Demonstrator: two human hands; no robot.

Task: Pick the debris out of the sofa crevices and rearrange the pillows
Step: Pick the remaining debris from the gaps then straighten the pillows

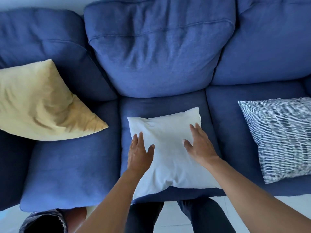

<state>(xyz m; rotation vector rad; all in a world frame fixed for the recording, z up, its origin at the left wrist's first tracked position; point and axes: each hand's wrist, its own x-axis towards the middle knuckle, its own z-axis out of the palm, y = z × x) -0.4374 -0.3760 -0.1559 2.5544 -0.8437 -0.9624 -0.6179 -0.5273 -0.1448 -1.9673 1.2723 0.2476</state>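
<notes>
Nearest the person: dark trouser legs (202, 216) over pale floor tiles (170, 214). Low left, a bin with a black liner (43, 222), mouth open, standing on the floor just in front of the sofa's left seat cushion.

Both bare forearms reach forward over the front edge of the blue sofa (67, 165). Left hand (139, 148) lies flat on the white pillow (168, 157), fingers straight and together, thumb spread; it grips nothing, only rests on the pillow's left side. Right hand (200, 143) likewise flat, fingers extended toward the pillow's far right corner, thumb out; no curl around the fabric.

White pillow lies flat on the middle seat cushion, turned slightly askew, its near corner reaching the seat's front edge.

Left seat: yellow pillow (42, 105), creased, leaning back against the left back cushion, one corner pointing toward the middle seat.

Right seat: blue-and-white patterned pillow (279, 138), lying flat, partly cut off by the frame edge.

Farthest: three plump back cushions; middle one (156, 47) wrinkled. Crevices between the cushions are dark; cannot tell whether they hold debris.
</notes>
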